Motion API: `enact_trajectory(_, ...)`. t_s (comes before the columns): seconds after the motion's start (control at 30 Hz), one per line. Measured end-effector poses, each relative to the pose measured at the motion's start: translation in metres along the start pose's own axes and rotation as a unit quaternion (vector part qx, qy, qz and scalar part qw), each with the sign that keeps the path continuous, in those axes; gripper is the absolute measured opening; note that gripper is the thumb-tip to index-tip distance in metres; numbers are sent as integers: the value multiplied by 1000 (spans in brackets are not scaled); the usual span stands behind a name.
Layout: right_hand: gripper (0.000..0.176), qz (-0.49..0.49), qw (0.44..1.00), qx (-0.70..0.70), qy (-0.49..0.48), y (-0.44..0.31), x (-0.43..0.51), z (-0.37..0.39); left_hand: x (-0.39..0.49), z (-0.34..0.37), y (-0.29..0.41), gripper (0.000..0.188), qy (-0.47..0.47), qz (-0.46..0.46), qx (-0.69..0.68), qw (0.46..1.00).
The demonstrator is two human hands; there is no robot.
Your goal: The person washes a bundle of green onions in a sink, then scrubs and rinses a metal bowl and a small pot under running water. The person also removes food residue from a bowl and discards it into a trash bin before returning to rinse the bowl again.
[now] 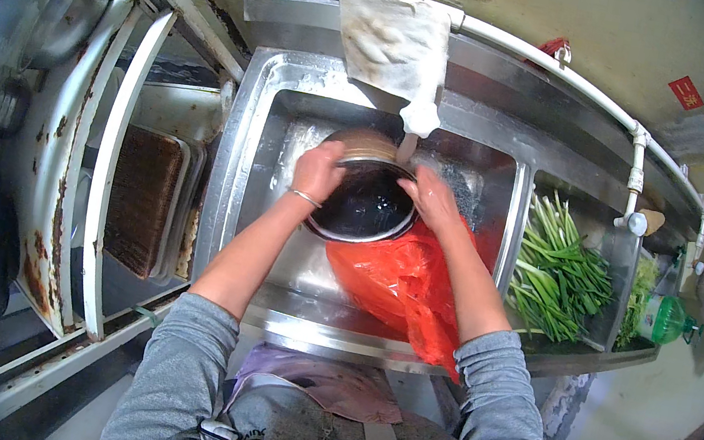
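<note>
A round metal pot (pixel 365 201) with a dark inside is tilted in the left basin of a stainless-steel sink (pixel 235 153), below a white tap (pixel 419 119). My left hand (pixel 319 177) holds the pot's rim at its left side. My right hand (pixel 432 196) is at the rim's right side, its fingers bent; whether they grip it is hard to tell. A red plastic bag (pixel 391 275) lies in the basin under my right forearm and hangs over the front edge. Something brown shows behind the pot's far rim.
A stained cloth (pixel 391 39) hangs over a white pipe (pixel 512 37) behind the basin. Green onions (pixel 561 274) fill the middle basin, with a green plastic bottle (pixel 668 320) farther right. A rusty white rack (pixel 116 183) with trays (pixel 144 201) stands close on the left.
</note>
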State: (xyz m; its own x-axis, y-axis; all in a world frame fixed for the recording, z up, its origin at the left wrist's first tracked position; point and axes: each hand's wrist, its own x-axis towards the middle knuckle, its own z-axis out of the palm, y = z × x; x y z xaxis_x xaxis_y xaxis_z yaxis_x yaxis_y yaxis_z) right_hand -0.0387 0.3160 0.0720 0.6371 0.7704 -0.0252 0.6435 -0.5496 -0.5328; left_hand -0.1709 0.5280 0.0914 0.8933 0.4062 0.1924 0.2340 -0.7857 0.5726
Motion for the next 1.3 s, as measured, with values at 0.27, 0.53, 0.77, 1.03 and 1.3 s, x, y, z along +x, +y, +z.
enact_trajectory(0.27,45,295,830,474,-12,-2,-33,98,-72,39,-50,15,196,-474,-396,761)
enact_trajectory(0.53,26,156,963,214,42,-101,1,18,-126,58,2,13,128,-660,-613,415)
enact_trajectory(0.77,29,142,987,60,44,-124,23,-18,-128,29,46,77,25,-147,-158,976)
enact_trajectory(1.03,26,101,955,279,11,-92,31,-25,-37,55,59,20,-11,-284,-416,863)
enact_trajectory(1.3,44,-106,956,5,273,-98,16,-121,-11,49,35,27,95,-458,-714,521)
